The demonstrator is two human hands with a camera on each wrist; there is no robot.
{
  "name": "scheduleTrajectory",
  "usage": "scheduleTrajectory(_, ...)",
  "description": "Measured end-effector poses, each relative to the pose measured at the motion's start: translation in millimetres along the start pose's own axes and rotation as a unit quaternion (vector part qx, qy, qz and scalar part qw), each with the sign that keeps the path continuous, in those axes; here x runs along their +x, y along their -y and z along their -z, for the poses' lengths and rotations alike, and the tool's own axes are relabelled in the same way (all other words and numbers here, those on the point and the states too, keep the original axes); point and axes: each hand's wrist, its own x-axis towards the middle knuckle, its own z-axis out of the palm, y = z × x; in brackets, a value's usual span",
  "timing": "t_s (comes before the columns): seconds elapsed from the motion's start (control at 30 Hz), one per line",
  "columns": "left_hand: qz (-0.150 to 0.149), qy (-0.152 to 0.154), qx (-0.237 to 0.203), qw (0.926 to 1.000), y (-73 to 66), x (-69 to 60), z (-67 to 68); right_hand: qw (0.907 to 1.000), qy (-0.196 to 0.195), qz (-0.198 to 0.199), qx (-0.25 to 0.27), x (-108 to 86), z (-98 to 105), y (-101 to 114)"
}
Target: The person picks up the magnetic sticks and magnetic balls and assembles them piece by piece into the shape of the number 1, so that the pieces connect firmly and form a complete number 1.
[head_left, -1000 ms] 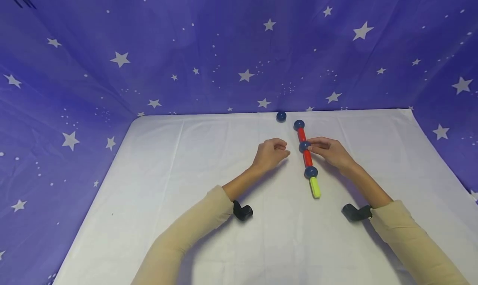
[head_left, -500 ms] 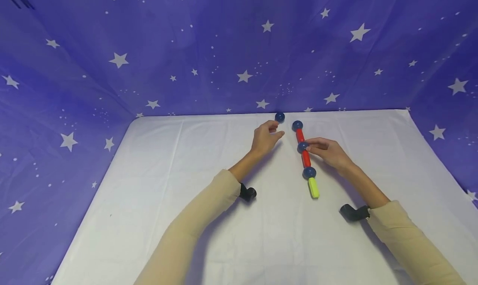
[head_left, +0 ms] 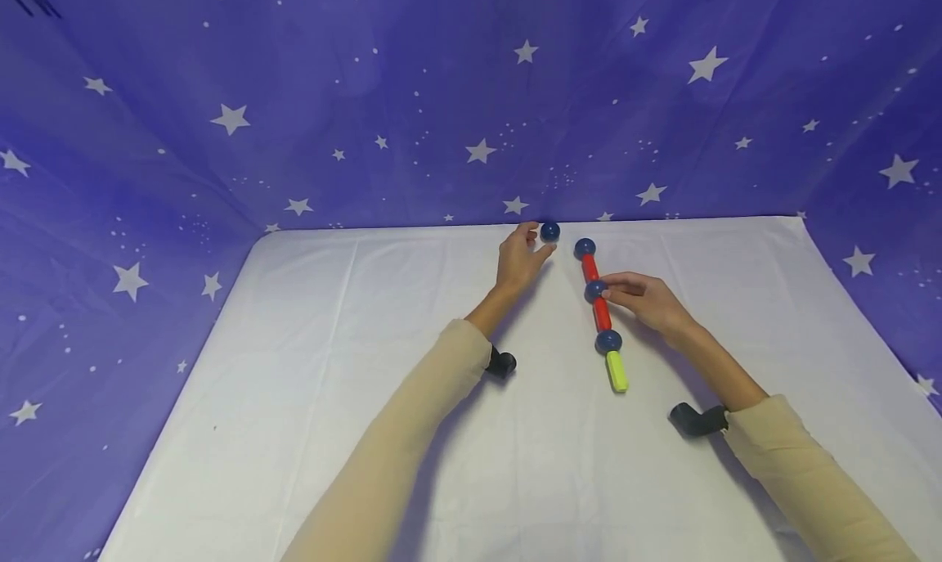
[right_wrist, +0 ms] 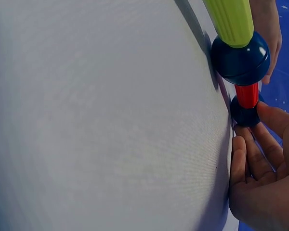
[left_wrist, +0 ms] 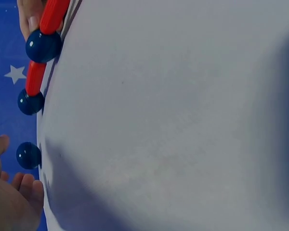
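A chain of blue balls and rods lies on the white cloth in the head view: far ball [head_left: 585, 248], red rod [head_left: 589, 267], middle ball [head_left: 594, 291], second red rod [head_left: 603, 315], near ball [head_left: 608, 341], yellow-green rod [head_left: 616, 372]. My right hand [head_left: 651, 302] pinches the middle ball from its right side with thumb and fingers. Left of the chain's far end, a loose blue ball [head_left: 549, 232] sits close to the back edge. Beside it is my left hand [head_left: 519, 261], thumb and fingers spread; the left wrist view shows a gap between them and the loose ball [left_wrist: 28, 155].
White cloth [head_left: 412, 300] covers the table. A purple-blue curtain [head_left: 412, 96] with stars rises behind the back edge and along the sides. Black wrist devices [head_left: 695, 420] stick out from both sleeves.
My left hand has moved away from me and slightly left, from beside the chain to the loose ball. My right hand stays on the middle ball.
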Motion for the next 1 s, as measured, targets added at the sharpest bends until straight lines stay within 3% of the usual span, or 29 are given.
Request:
scheduleTrajectory(0.5,0.014,0.006,0.045,0.9989,1.1,19.5,-17.9,0.9999,0.001,0.012,0.010,-0.7,1,-1)
scheduleTrajectory(1.0,0.048,0.025,0.113,0.9921,-0.5,31.8,-22.3,1.0000,0.002,0.001,0.002,-0.6,1,1)
